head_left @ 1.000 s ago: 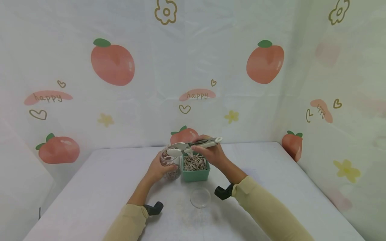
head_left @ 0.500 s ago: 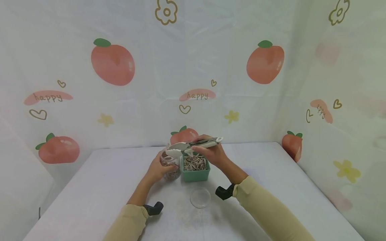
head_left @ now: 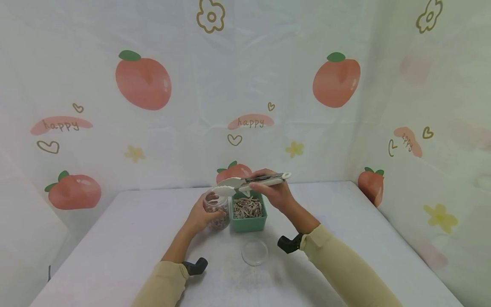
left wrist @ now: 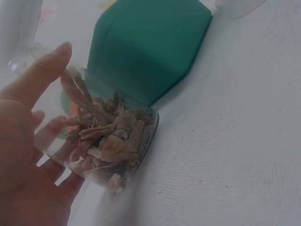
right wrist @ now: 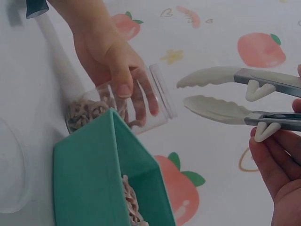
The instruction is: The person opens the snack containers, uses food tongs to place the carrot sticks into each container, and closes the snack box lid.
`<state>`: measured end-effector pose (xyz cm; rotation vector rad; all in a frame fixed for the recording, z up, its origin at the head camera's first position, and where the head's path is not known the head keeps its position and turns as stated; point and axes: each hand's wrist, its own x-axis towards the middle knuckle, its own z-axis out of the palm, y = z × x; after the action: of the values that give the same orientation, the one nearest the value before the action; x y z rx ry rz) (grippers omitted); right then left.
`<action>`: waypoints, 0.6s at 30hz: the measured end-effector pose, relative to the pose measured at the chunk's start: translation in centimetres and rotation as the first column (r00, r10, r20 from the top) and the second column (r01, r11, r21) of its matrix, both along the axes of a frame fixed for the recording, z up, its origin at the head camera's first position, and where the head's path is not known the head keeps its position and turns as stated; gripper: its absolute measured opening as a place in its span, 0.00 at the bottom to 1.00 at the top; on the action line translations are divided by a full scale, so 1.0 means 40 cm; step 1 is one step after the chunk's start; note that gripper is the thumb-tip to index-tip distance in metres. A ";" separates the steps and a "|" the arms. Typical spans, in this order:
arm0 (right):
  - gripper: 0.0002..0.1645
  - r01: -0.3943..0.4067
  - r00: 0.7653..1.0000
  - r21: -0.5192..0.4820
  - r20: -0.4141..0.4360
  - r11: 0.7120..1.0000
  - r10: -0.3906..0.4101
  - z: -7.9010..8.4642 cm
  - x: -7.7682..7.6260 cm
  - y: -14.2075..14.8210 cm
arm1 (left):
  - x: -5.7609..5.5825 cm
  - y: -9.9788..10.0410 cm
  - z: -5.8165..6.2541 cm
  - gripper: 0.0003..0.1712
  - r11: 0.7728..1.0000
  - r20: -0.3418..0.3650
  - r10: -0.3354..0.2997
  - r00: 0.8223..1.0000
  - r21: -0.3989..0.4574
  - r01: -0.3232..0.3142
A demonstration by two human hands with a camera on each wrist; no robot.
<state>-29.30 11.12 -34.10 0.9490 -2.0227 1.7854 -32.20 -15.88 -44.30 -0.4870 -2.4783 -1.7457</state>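
My left hand [head_left: 200, 216] grips a clear jar [left wrist: 146, 106] round its side. Brownish dried strips [left wrist: 113, 141] fill the jar's lower part, and its mouth is uncovered. In my right hand [head_left: 274, 194] is a pair of tongs [right wrist: 244, 73] with white scalloped tips and grey metal arms. The tips are parted above the jar's mouth, with nothing between them in the right wrist view. Right beside the jar stands a green square box [head_left: 249, 225], holding many similar strips [head_left: 247, 208].
A clear round lid [head_left: 255, 252] lies on the white table [head_left: 314, 264] in front of the box. Behind the table hangs a white backdrop [head_left: 184, 85] printed with peaches. Each wrist wears a black camera mount [head_left: 195, 266].
My right hand has drawn slightly right with the tongs, whose tips are lifted away from the jar's mouth and parted wider. The left hand and jar stay in place.
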 end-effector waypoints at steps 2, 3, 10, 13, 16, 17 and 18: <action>0.13 -0.003 1.000 -0.013 -0.001 1.000 0.003 0.003 -0.002 0.008 | -0.001 0.000 -0.001 0.50 1.000 0.003 0.003 1.000 0.004 -0.003; 0.13 -0.003 1.000 -0.020 -0.002 1.000 0.003 0.005 -0.002 0.012 | -0.001 0.000 -0.002 0.50 1.000 0.004 0.005 1.000 0.005 -0.005; 0.14 0.022 1.000 -0.019 -0.010 1.000 -0.022 0.008 -0.003 0.043 | -0.001 -0.001 -0.002 0.50 1.000 -0.006 0.001 1.000 -0.010 -0.001; 0.15 0.050 0.999 -0.006 -0.019 0.999 -0.050 0.005 -0.004 0.057 | 0.000 0.000 -0.002 0.50 1.000 0.001 0.005 1.000 -0.009 -0.005; 0.15 0.067 0.998 0.003 -0.018 0.998 -0.067 -0.001 -0.008 0.072 | 0.002 -0.001 -0.002 0.50 1.000 -0.003 0.000 1.000 -0.008 0.000; 0.16 0.072 0.997 0.008 -0.015 0.997 -0.072 -0.003 -0.009 0.076 | 0.002 -0.001 -0.002 0.49 1.000 -0.006 -0.001 1.000 -0.008 0.001; 0.16 0.074 0.997 0.012 -0.007 0.997 -0.074 -0.006 -0.010 0.081 | 0.002 -0.001 -0.002 0.49 1.000 -0.006 -0.001 1.000 -0.008 0.000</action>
<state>-29.69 14.35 -34.36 0.8701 -2.0398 1.7308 -32.12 -15.93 -44.38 -0.4927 -2.4828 -1.7322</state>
